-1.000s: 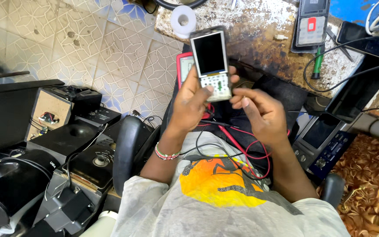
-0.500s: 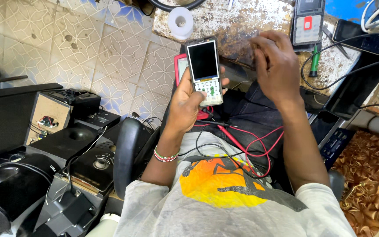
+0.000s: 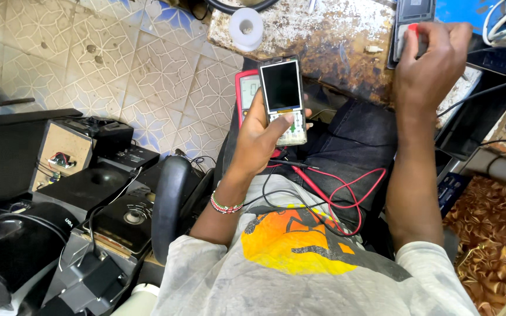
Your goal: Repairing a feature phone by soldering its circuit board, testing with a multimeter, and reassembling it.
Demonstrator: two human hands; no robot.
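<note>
Your left hand (image 3: 262, 137) is wrapped around a small keypad phone (image 3: 284, 99), fingers behind its back and your thumb pressed on the white keys below its blank screen; the phone stands upright above your lap. Just behind that hand, partly hidden by the phone, lies a red multimeter (image 3: 246, 93), and below your wrist its red and black test leads (image 3: 346, 193) loop across your dark trousers and shirt.

Your right hand (image 3: 426, 70) is stretched far forward to the worn workbench (image 3: 329, 44), fingers curled down over a small dark device with a red part (image 3: 412, 35); whether they actually grip it I cannot tell. Far to the left of that hand a white roll of tape (image 3: 246, 26) sits on the bench. Off beyond your left elbow, black speakers (image 3: 95, 205) crowd the tiled floor.
</note>
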